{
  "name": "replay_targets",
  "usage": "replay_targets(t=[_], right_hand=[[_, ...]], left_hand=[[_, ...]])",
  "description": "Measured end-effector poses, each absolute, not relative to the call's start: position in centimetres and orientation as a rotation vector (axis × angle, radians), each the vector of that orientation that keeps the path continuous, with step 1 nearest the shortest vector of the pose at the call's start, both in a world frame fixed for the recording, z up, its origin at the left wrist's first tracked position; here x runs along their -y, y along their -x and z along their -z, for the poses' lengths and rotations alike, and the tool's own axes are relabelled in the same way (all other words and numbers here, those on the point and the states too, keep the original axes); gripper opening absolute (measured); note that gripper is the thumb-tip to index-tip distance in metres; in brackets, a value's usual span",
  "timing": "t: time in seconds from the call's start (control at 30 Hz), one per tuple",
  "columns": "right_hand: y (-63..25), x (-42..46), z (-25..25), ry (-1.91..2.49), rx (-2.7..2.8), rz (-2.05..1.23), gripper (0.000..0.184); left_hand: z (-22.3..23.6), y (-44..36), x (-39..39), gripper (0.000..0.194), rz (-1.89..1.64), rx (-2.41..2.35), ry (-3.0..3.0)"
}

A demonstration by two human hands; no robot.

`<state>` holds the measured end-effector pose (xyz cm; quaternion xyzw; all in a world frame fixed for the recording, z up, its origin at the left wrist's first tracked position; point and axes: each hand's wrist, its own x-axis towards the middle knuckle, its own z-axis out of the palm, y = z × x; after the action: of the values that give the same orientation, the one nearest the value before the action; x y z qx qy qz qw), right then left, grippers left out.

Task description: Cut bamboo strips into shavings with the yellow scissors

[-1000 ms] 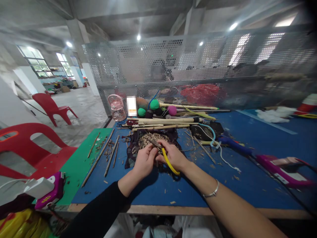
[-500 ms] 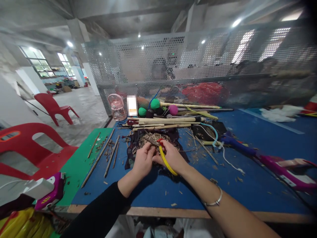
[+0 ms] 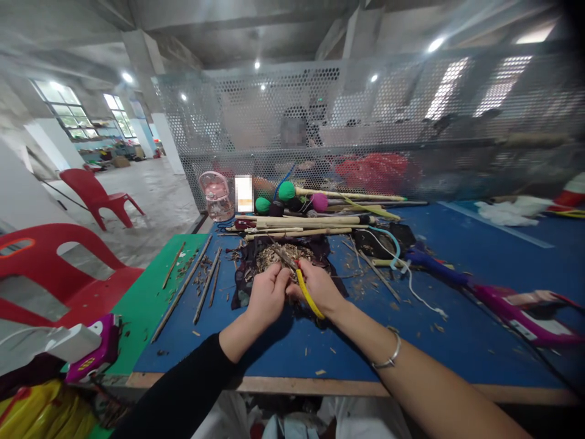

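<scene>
My right hand (image 3: 323, 291) is closed round pruning shears (image 3: 308, 295) with a yellow handle and a bit of red near the pivot. The dark blades point up and left over a heap of chopped woody bits (image 3: 299, 251). Close beside it, my left hand (image 3: 267, 297) is pinched shut just below the blades; whatever its fingers hold is hidden. The heap lies on a dark patterned cloth (image 3: 243, 288) under both hands.
Thin sticks (image 3: 208, 285) lie on the blue tabletop (image 3: 356, 353) at the left. Behind the heap are pale rods (image 3: 311, 224), green balls (image 3: 287, 191) and a pink bottle (image 3: 216, 196). A purple tool (image 3: 525, 314) lies right. Red chairs (image 3: 59, 268) stand left.
The shears have shifted and turned slightly in my right hand, and the red part shows now. Both hands stay over the heap, close together.
</scene>
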<state>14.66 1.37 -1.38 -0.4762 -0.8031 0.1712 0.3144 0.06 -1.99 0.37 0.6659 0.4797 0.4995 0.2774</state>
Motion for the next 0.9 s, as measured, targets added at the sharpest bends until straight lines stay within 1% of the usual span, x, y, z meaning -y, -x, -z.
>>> replay_targets(t=[0.1,0.23,0.33,0.43,0.63,0.8,0.9], right_hand=[[-14.8,-1.5,1.6,1.270,2.126,-0.481,0.049],[-15.1,-1.7,1.5,1.180,2.124,-0.626,0.043],[-15.3,-1.8,1.2,1.252,2.078,-0.573,0.040],[-15.5,-1.9,0.9,1.353,2.074,-0.507,0.036],[-15.0,-1.5,0.7,1.471,2.089,-0.423,0.030],[-14.7,-1.3,1.3,1.355,2.105,-0.574,0.039],[-14.6,-1.2,1.5,1.306,2.087,-0.616,0.041]], left_hand=[[-0.2,0.1,1.9,0.034,-1.328,-1.302,-1.774],[0.3,0.0,1.4,0.032,-1.238,-1.083,-1.538],[0.6,-0.1,1.0,0.037,-1.209,-0.936,-1.321],[0.7,-0.1,0.6,0.038,-1.259,-0.897,-1.221],[0.7,0.0,0.0,0.032,-1.337,-0.862,-1.048],[0.7,-0.1,0.0,0.028,-1.359,-0.865,-1.039],[0.8,-0.1,0.1,0.026,-1.379,-0.852,-1.007]])
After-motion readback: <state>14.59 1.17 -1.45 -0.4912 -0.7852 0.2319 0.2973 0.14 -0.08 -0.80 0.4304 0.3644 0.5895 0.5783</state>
